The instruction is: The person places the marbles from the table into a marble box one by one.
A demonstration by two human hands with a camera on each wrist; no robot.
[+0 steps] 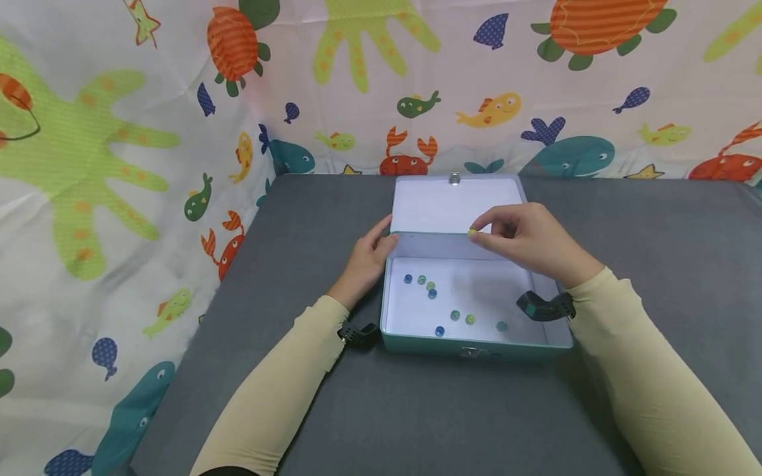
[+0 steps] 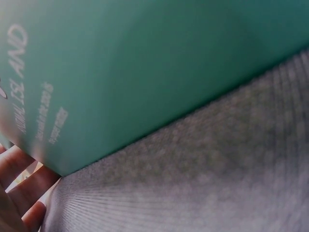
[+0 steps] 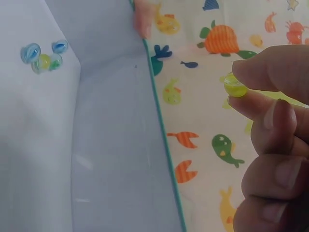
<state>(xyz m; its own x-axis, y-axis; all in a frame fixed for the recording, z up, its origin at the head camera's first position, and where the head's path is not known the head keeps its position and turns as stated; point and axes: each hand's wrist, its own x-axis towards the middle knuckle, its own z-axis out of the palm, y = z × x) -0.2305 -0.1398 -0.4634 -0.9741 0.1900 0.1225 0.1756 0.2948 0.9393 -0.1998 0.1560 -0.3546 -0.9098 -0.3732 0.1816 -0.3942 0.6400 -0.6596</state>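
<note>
Between the thumb and forefinger of my right hand (image 1: 524, 238) a small yellow glass marble (image 3: 235, 85) is pinched, held up over the back part of a green metal box (image 1: 411, 342). The box stands with its hinged lid (image 1: 434, 201) laid back, its inside white. My left hand (image 1: 366, 261) rests at the box's back left corner, thumb on the rim and fingers extended along the outside. Several blue, green and yellow marbles lie on the box floor, among them a blue marble (image 1: 439, 331) near the front and a yellow-green marble (image 1: 470, 318).
The box stands on a grey cloth-covered table (image 1: 452, 416). A white curtain (image 1: 357, 132) printed with sea animals hangs behind and to the left. A metal clasp (image 1: 455, 178) sits on the lid's far edge, and a front latch (image 1: 470, 352) on the box.
</note>
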